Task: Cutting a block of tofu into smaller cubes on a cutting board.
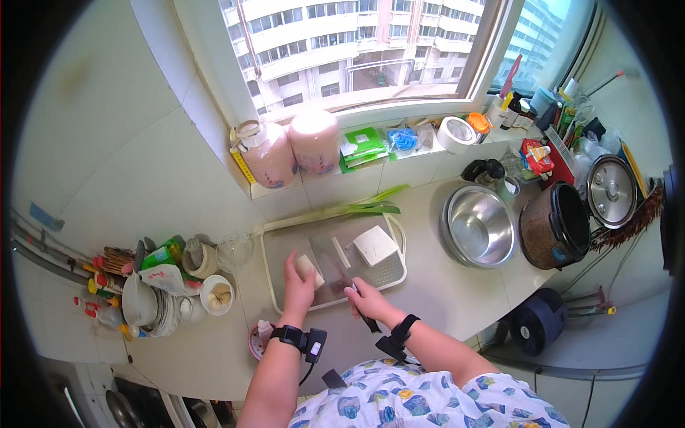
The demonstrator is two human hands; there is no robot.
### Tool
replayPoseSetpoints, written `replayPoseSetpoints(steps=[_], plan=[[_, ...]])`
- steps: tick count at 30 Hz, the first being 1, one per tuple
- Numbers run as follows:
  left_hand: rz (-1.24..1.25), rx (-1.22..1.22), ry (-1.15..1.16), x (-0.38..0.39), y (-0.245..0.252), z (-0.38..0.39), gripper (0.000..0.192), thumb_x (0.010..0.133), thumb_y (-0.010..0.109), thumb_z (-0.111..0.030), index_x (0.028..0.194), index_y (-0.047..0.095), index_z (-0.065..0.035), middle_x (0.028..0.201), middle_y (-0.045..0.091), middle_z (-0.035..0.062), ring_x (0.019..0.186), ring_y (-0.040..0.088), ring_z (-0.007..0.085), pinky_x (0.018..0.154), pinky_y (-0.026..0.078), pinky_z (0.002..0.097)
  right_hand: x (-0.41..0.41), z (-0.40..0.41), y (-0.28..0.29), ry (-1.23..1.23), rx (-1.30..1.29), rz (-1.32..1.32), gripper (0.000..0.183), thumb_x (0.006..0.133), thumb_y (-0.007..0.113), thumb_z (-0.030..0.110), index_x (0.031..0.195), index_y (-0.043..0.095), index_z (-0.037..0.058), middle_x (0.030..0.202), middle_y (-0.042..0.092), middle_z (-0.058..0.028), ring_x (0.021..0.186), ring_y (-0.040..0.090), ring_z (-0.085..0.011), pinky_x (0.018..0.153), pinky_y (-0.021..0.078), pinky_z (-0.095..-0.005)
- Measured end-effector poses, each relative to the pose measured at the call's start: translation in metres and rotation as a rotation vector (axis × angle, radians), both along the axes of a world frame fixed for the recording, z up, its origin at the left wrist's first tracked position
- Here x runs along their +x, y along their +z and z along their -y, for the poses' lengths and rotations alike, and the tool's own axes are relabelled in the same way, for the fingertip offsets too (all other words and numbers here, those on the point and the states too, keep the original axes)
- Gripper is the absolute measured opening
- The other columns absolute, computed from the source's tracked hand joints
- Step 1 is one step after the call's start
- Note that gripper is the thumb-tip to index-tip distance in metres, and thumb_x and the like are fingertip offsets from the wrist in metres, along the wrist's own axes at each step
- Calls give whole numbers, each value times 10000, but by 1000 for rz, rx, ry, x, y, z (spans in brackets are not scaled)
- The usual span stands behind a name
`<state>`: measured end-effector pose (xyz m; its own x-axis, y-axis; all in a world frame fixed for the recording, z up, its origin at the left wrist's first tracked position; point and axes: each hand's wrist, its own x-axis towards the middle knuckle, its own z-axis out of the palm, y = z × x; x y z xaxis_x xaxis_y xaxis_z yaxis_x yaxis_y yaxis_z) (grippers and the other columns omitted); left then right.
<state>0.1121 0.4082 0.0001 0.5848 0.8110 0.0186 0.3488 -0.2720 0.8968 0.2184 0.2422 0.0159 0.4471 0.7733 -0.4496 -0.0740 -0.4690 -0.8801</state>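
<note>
A cutting board with a pale rim (pixel 272 286) lies before me. My left hand (pixel 298 289) holds a small white tofu piece (pixel 311 270) against it, thumb on one side and fingers on the other. My right hand (pixel 369 302) grips the dark handle of a cleaver (pixel 327 259), whose broad blade is just right of that piece. A thin tofu slice (pixel 341 252) is at the blade's far right side. Farther right sits a larger tofu block (pixel 376 246). Green scallion stalks (pixel 377 206) lie along the board's back edge.
Stacked steel bowls (pixel 479 227) and a dark cooker pot (pixel 554 227) stand to the right. On the left are a small white bowl of pale food (pixel 218 295) and stacked plates (pixel 167 315). A pink container (pixel 257 342) stands near my left forearm. Jars (pixel 314 142) line the windowsill.
</note>
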Motion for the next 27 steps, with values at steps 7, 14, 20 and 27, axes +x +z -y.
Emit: replayPoseSetpoints(steps=[7, 14, 20, 27], plan=[[-471, 596, -295, 21, 37, -7, 353, 847, 565, -160, 1180, 635, -66, 1344, 508, 168, 1333, 362, 380, 1145, 202, 543, 22, 4, -28, -114, -83, -501, 416, 991, 464, 425, 884, 557, 33, 653, 524, -22, 512, 547, -146, 468, 479, -309], [-860, 639, -503, 29, 58, -11, 424, 868, 515, -284, 1244, 626, -126, 1427, 451, 132, 1408, 269, 342, 1158, 92, 575, 24, 5, -23, -128, -153, -582, 439, 981, 444, 471, 781, 509, 86, 612, 488, 8, 487, 514, -131, 445, 468, -296], [-1030, 611, -541, 41, 60, -7, 481, 889, 451, -343, 1304, 592, -144, 1538, 299, 117, 1464, 130, 321, 1145, 23, 612, 25, 4, -25, -116, -164, -634, 426, 979, 444, 478, 768, 495, 111, 602, 479, 19, 476, 494, -122, 436, 447, -282], [-1099, 556, -586, 47, 71, -2, 504, 888, 452, -331, 1335, 559, -124, 1567, 239, 109, 1472, 101, 308, 1140, 11, 622, 27, 6, -23, -111, -120, -759, 415, 993, 431, 476, 758, 482, 137, 586, 471, 41, 467, 477, -98, 428, 431, -257]])
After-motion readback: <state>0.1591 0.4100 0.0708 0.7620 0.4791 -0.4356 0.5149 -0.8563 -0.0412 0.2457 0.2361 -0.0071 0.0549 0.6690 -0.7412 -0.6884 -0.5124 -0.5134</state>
